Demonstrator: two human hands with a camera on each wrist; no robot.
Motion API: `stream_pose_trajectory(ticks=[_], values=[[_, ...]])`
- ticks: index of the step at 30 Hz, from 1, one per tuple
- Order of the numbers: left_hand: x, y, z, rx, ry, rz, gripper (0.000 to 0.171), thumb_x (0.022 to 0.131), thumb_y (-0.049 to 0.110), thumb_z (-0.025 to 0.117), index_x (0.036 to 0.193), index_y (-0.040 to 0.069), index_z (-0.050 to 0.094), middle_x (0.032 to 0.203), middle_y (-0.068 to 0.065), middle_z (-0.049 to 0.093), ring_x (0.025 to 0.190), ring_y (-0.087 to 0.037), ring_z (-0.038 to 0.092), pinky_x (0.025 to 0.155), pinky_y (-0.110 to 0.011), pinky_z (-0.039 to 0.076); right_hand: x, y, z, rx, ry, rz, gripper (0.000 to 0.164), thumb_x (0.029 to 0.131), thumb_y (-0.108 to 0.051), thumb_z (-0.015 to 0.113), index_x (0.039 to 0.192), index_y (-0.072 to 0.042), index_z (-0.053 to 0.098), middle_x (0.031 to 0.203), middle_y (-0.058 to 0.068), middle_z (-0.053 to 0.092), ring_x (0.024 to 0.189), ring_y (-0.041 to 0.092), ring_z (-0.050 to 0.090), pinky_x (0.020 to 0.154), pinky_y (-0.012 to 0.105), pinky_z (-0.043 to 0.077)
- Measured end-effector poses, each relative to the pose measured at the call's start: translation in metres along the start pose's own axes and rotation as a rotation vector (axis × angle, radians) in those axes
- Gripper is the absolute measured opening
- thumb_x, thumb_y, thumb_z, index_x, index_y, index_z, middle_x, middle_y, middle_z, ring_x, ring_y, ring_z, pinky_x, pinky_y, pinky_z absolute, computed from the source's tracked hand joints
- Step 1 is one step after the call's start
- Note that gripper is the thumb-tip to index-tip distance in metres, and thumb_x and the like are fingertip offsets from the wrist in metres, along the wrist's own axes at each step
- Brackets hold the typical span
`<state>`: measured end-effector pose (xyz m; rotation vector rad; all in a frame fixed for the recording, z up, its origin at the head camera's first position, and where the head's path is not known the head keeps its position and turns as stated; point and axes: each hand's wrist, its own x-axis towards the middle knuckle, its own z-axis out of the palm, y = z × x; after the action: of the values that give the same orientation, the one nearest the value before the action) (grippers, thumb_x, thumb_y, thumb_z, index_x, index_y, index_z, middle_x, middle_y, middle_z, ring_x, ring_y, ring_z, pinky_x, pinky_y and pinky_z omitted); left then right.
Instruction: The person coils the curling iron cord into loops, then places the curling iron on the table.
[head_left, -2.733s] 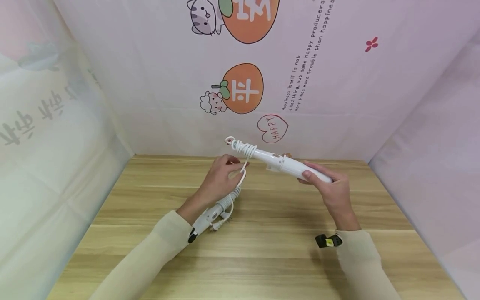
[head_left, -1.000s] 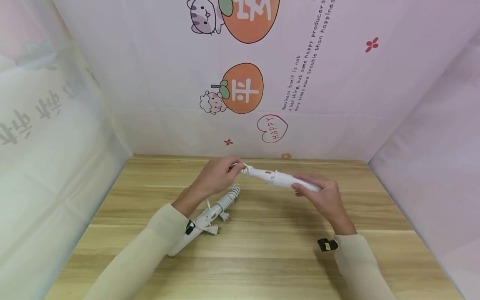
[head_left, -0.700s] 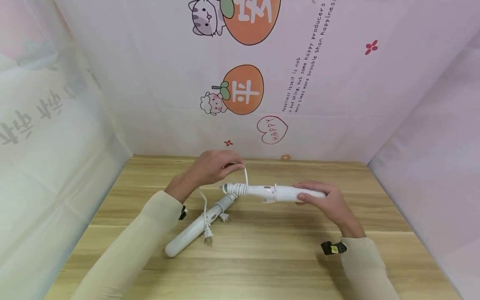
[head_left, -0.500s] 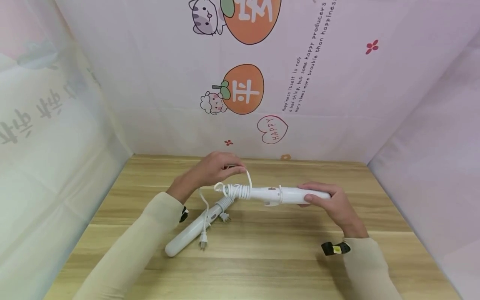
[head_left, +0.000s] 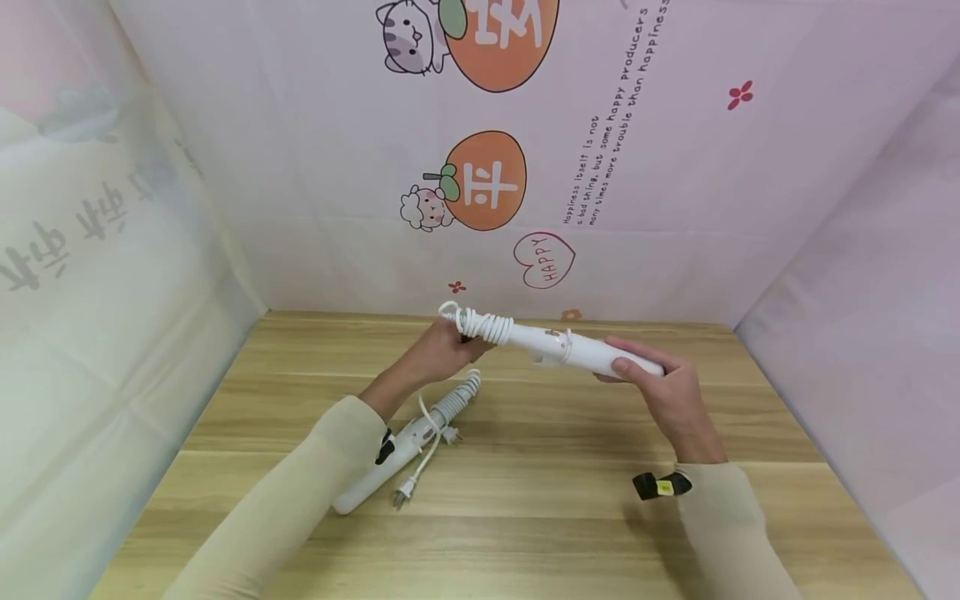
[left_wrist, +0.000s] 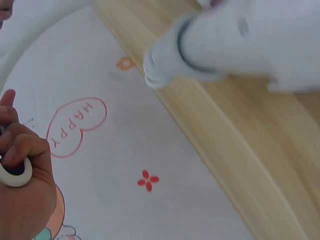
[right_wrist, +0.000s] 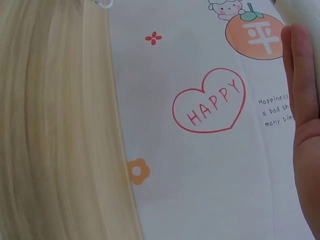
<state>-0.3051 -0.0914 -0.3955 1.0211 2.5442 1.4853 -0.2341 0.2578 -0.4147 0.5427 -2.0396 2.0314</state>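
Note:
My right hand (head_left: 671,400) grips the wide end of a white hair straightener (head_left: 596,353), held tilted above the table. White cord (head_left: 487,327) is wound in several turns round its narrow end, with a small loop at the tip. Behind that end my left hand (head_left: 435,350) is partly hidden; in the left wrist view its curled fingers (left_wrist: 30,145) hold a bend of the cord. A loose length hangs below this hand and ends in a plug (head_left: 406,490). A second white straightener (head_left: 375,479), its cord wrapped, lies on the table under my left forearm.
The second straightener's plug (head_left: 450,434) lies beside its handle. The wooden table (head_left: 570,533) meets a printed cloth wall (head_left: 337,250) at the back, with cloth on both sides too.
The held straightener dipped toward the table, then rose again and tilts with its corded end up. My left hand moved from above the cord windings to behind them. The hanging plug swung about.

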Motion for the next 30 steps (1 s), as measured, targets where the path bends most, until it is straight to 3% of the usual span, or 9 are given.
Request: stream_pose_trajectory(ticks=[2,4,7,13,18,20,24,27,30], values=[[0.002,0.002,0.004,-0.092,0.0,-0.076,0.019,0.111,0.019,0.065,0.114,0.009,0.081,0.071,0.0,0.057,0.066,-0.014,0.049,0.066,-0.029,0.044,0.004,-0.002,0.003,-0.008,0.022,-0.021,0.032,0.102,0.007,0.07,0.133,0.015,0.068,0.127,-0.002,0.081,0.091,0.018,0.084,0.095,0.03,0.063],[0.002,0.003,0.007,-0.152,0.007,-0.121,0.026,0.113,0.024,0.062,0.119,0.01,0.083,0.073,0.002,0.059,0.067,-0.014,0.049,0.07,-0.03,0.044,0.008,-0.003,0.006,-0.002,0.03,-0.061,0.033,0.1,0.009,0.071,0.132,0.019,0.067,0.126,0.0,0.081,0.094,0.019,0.083,0.092,0.034,0.064],[0.003,0.006,0.01,-0.175,0.022,-0.131,0.032,0.114,0.025,0.06,0.106,0.002,0.082,0.083,0.003,0.069,0.07,-0.013,0.05,0.077,-0.029,0.046,0.012,-0.003,0.01,0.015,0.019,-0.142,0.033,0.097,0.014,0.072,0.129,0.023,0.065,0.126,0.003,0.081,0.1,0.019,0.083,0.086,0.037,0.065],[-0.001,0.019,0.01,-0.051,0.047,-0.167,0.035,0.114,0.028,0.059,0.097,0.008,0.081,0.077,0.002,0.065,0.064,-0.011,0.046,0.061,-0.026,0.038,0.015,-0.001,0.013,-0.015,0.03,-0.261,0.03,0.093,0.021,0.072,0.122,0.025,0.067,0.123,0.004,0.082,0.106,0.017,0.08,0.081,0.036,0.065],[-0.004,0.026,0.009,0.061,0.059,-0.194,0.032,0.113,0.025,0.059,0.093,0.01,0.079,0.073,0.003,0.064,0.064,-0.01,0.048,0.06,-0.026,0.038,0.018,0.001,0.007,-0.201,0.093,-0.306,0.03,0.09,0.019,0.077,0.12,0.019,0.073,0.121,-0.007,0.081,0.104,0.009,0.079,0.081,0.026,0.064],[-0.006,0.028,0.008,0.075,0.06,-0.219,0.028,0.112,0.025,0.059,0.098,0.014,0.082,0.07,0.003,0.062,0.065,-0.011,0.05,0.062,-0.027,0.04,0.019,0.004,0.003,-0.262,0.128,-0.306,0.03,0.089,0.018,0.078,0.119,0.016,0.075,0.12,-0.011,0.081,0.103,0.005,0.078,0.08,0.022,0.063],[-0.007,0.036,0.004,0.107,0.037,-0.231,0.026,0.11,0.028,0.061,0.103,0.015,0.083,0.072,0.003,0.06,0.069,-0.011,0.051,0.065,-0.028,0.042,0.018,0.01,-0.005,-0.183,0.105,-0.279,0.029,0.09,0.022,0.075,0.118,0.022,0.071,0.119,-0.004,0.082,0.103,0.009,0.079,0.079,0.028,0.065],[-0.007,0.041,0.0,0.173,0.012,-0.199,0.025,0.111,0.03,0.062,0.105,0.016,0.082,0.074,0.003,0.056,0.067,-0.011,0.048,0.063,-0.029,0.04,0.016,0.012,-0.008,-0.108,0.034,-0.221,0.029,0.091,0.023,0.072,0.12,0.027,0.067,0.119,0.001,0.082,0.097,0.014,0.081,0.077,0.035,0.065],[-0.008,0.044,-0.007,0.284,-0.018,-0.128,0.024,0.112,0.031,0.063,0.107,0.015,0.081,0.073,0.003,0.052,0.064,-0.011,0.044,0.061,-0.028,0.036,0.013,0.011,-0.008,-0.163,-0.031,-0.118,0.03,0.095,0.017,0.073,0.124,0.023,0.068,0.121,-0.005,0.081,0.091,0.014,0.082,0.077,0.035,0.066]])
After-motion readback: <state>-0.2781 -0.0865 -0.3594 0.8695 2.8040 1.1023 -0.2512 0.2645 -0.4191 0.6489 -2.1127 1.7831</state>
